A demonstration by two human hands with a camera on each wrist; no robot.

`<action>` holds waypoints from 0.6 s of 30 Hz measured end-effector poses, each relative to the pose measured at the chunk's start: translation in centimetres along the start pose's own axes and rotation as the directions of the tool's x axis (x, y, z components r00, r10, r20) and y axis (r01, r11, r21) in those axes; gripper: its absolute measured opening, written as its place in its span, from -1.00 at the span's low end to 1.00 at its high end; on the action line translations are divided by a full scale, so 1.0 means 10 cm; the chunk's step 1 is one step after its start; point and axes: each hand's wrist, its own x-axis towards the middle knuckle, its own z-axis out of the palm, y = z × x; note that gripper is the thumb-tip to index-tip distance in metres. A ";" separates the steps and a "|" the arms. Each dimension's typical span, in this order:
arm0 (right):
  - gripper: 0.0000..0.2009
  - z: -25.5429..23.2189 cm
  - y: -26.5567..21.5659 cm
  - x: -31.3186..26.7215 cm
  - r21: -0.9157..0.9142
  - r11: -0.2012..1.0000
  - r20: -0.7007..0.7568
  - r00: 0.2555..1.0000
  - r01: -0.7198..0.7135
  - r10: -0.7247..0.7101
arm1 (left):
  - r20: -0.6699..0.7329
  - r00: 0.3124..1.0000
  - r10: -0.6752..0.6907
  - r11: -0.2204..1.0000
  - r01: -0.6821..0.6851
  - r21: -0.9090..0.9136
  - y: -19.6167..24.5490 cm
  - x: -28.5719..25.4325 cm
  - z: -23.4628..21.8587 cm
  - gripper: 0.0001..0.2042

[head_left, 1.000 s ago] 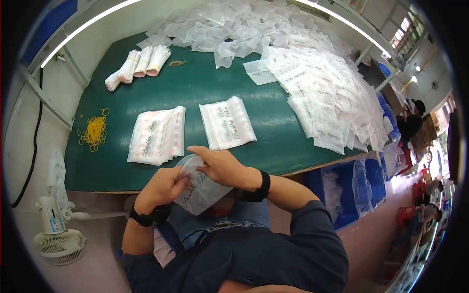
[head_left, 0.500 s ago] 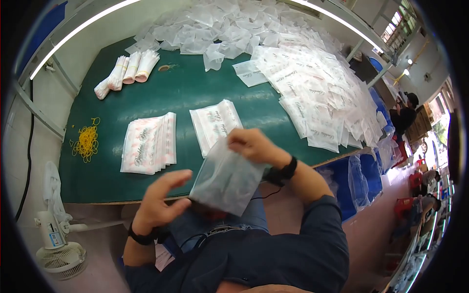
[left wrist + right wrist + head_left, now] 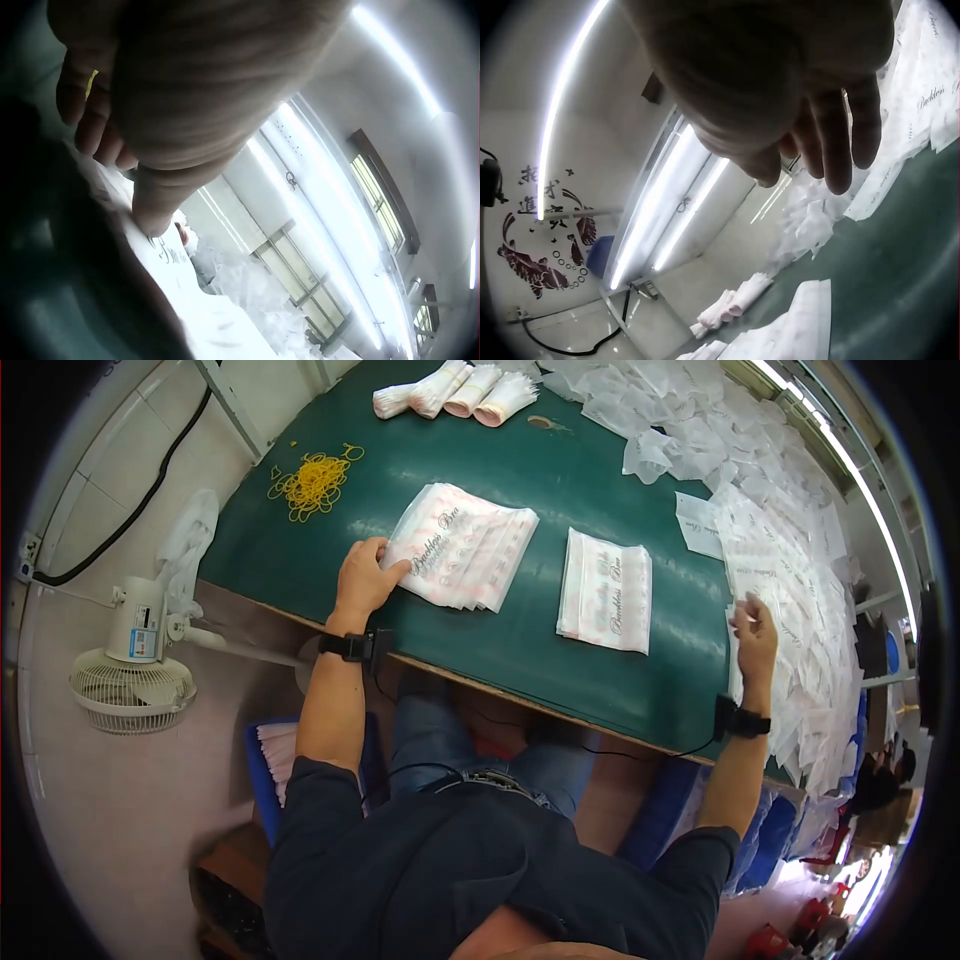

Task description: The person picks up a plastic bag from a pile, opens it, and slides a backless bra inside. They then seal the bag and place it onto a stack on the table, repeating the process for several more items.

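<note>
The person's left hand [image 3: 368, 582] rests relaxed fingers against the left edge of the fanned printed bags [image 3: 462, 550] on the desk [image 3: 520, 645]. Their right hand [image 3: 756, 645], loosely bent and holding nothing, is by the loose bag pile [image 3: 785, 585], right of the smaller stack [image 3: 605, 592].

the fanned stack of bags [image 3: 462, 548] lies flat on the counter [image 3: 520, 615], whitish with dark script and faint pink print, edges stepped at one side. the spread pile of bags [image 3: 785, 585], likewise whitish and script-printed, lies loosely overlapped at the right.
</note>
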 end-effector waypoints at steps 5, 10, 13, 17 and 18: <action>-0.62 0.72 -0.63 -0.90 -0.086 0.987 0.220 0.969 0.136 -0.115 | 0.028 0.991 -0.134 0.985 0.136 -0.105 -0.11 0.11 0.02 -0.42; -0.65 1.02 -0.93 -1.27 -0.041 0.984 0.275 0.948 0.175 -0.158 | -0.073 0.994 -0.087 0.987 0.076 -0.140 -0.17 0.17 0.09 -0.47; -0.67 1.10 -0.99 -1.39 -0.016 0.980 0.285 0.941 0.196 -0.183 | 0.021 0.992 -0.126 0.982 0.128 -0.141 -0.16 0.26 0.08 -0.55; -0.69 1.19 -1.04 -1.54 0.009 0.985 0.301 0.939 0.173 -0.168 | -0.005 0.994 -0.111 0.987 0.110 -0.117 -0.10 0.29 0.12 -0.67; -0.69 1.21 -1.06 -1.57 0.023 0.984 0.307 0.935 0.179 -0.178 | -0.041 0.994 -0.098 0.990 0.093 -0.105 -0.09 0.26 0.14 -0.71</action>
